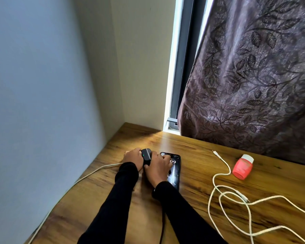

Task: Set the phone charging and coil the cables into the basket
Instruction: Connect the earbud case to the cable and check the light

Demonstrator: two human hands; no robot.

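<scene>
Seemingly the charging step is being worked on and is not yet shown complete. One phone (174,170) is laid flat on the bench (197,155), screen lit, at about the middle of the view. Just at its nine o'clock, one small black device (146,156) with a green light is gripped between both hands: the left hand (132,158) is wrapped round its far side, and the right hand (158,167) has its fingers (164,157) curled over the near side, lying partly over the phone's top corner. Whether a plug has been seated in the phone cannot be told, since that end is hidden.

Two white cables are counted. One cable (95,170) is led from under the left hand toward seven o'clock and off the bench edge. The other, a loose cable (218,187), is left uncoiled at three to five o'clock, its free plug at about two o'clock. A dark cord is also seen between the sleeves. One red bottle (242,167) lies tipped at three o'clock. No basket is seen, so coiling is judged wholly undone.
</scene>
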